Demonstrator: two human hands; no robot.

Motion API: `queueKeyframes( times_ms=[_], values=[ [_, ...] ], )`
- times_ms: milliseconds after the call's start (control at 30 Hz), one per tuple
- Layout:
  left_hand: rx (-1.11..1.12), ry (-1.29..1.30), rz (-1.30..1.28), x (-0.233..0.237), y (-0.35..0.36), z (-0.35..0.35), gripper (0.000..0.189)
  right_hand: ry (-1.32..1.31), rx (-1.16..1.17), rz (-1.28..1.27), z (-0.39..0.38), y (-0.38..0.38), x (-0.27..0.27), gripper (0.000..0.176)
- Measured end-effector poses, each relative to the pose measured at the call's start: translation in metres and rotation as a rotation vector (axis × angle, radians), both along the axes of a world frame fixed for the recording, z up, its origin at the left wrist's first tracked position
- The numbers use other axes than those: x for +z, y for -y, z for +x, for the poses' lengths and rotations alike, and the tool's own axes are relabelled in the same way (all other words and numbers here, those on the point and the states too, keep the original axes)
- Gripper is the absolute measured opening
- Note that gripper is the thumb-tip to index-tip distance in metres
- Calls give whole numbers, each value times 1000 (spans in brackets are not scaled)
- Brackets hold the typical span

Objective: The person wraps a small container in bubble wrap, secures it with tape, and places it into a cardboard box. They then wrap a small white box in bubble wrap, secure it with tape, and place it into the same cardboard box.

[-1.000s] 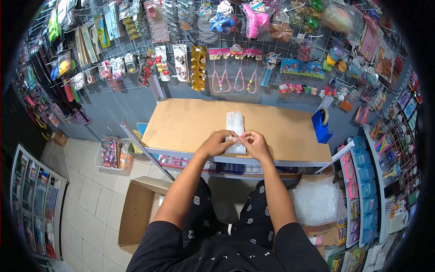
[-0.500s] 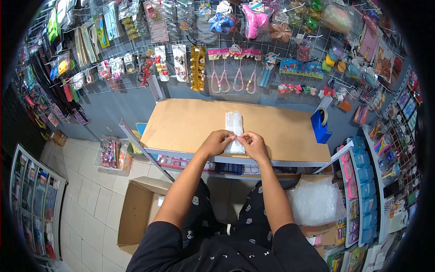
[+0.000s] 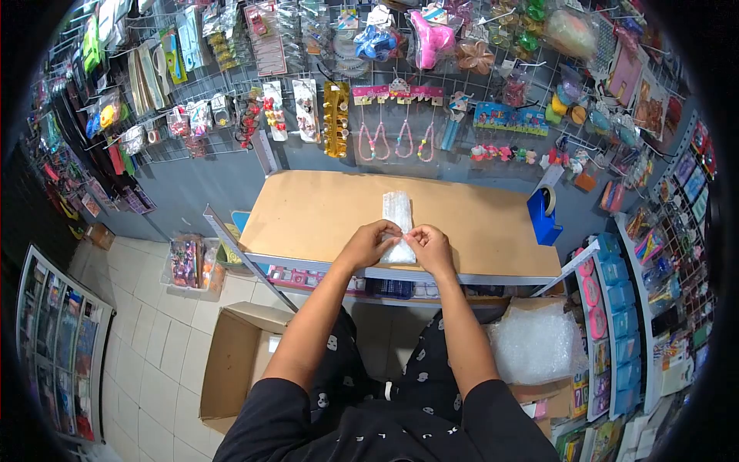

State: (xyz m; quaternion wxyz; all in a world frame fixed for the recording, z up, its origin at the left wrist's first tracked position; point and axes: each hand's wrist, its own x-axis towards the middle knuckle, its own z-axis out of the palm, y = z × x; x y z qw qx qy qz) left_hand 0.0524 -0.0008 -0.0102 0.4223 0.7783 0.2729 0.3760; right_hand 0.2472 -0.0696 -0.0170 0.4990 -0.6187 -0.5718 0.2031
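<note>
A narrow bubble-wrapped package [image 3: 397, 206] lies lengthwise on the wooden tabletop [image 3: 323, 208], its near end at the table's front edge. My left hand [image 3: 371, 245] comes in from the left, thumb and fingers pinched on the wrap near its middle. From the other side my right hand [image 3: 429, 248] pinches at the same spot, and the fingertips of both hands almost meet. Whatever is inside the wrap cannot be made out, and the fingers cover part of its surface.
A blue tape dispenser [image 3: 545, 215] stands at the table's right end. Folded bubble wrap [image 3: 535, 343] rests at the lower right. An open cardboard box [image 3: 231, 362] is on the floor at left. Packaged hair accessories [image 3: 396, 96] hang from the wall grid ahead.
Both hands stay over the package with only slight finger movement. The view has shifted a little; nothing else has visibly moved.
</note>
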Motion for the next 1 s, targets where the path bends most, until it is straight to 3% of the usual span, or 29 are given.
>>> queueKeyframes(
  times_ms=[100, 200, 300, 400, 500, 633, 767, 867, 967, 1000],
  values=[
    [-14, -153, -35, 11, 4, -3, 12, -15, -2, 23, 1, -3, -2, 16],
    [-76, -134, 219, 11, -2, -1, 10, -10, -20, 25, 1, -2, -6, 14],
    [99, -303, 657, 18, 7, 3, 13, 7, -33, 11, 2, -4, -6, 13],
    [283, -468, 802, 29, 29, 14, 16, -1, -29, 2, -1, -1, -1, 12],
    [327, -691, 650, 29, 44, 29, 13, -13, -23, 23, 0, -1, -2, 14],
    [539, -728, 621, 28, 80, 52, 23, -26, -49, 21, 0, 1, -1, 13],
    [593, -629, 563, 20, 83, 52, 25, -179, -32, 79, 9, -8, -14, 13],
    [541, -591, 574, 26, 82, 44, 26, -443, 73, 140, 25, -17, -27, 14],
    [433, -642, 615, 25, 68, 31, 29, -528, 75, 132, 46, -10, -18, 16],
    [342, -633, 593, 28, 61, 24, 27, -427, 48, 218, 55, -13, -22, 18]
  ],
)
